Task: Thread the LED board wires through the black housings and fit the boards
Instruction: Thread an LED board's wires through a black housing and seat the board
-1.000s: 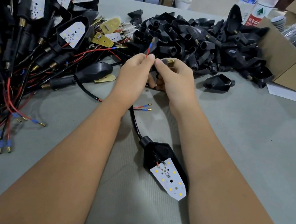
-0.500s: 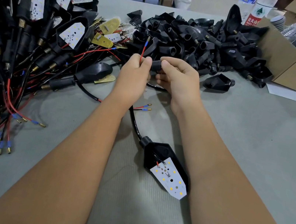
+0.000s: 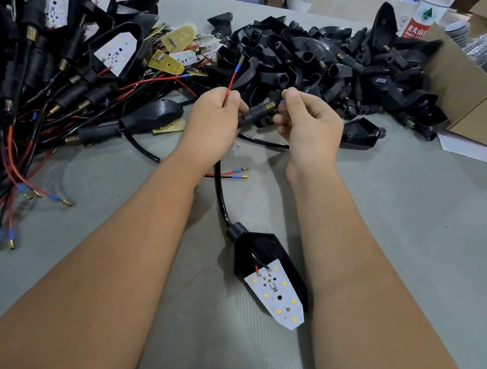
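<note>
Midair above the grey table [image 3: 402, 241]: thin red wire with blue sleeve [image 3: 231, 82] stands upright, pinched in left hand [image 3: 212, 122] fingertips. Small black threaded connector [image 3: 258, 110] sits between both hands, right hand [image 3: 309, 124] fingers curled, pinching its far end. Black housing with white LED board [image 3: 270, 271] lies nearer, between forearms.

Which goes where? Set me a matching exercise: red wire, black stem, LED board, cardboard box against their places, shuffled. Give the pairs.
1 red wire
2 black stem
3 LED board
4 cardboard box

A far right of the table
B held at the right hand
C pinched by the left hand
D in an open housing, nearest the camera

Pairs: 1-C, 2-B, 3-D, 4-A
</note>
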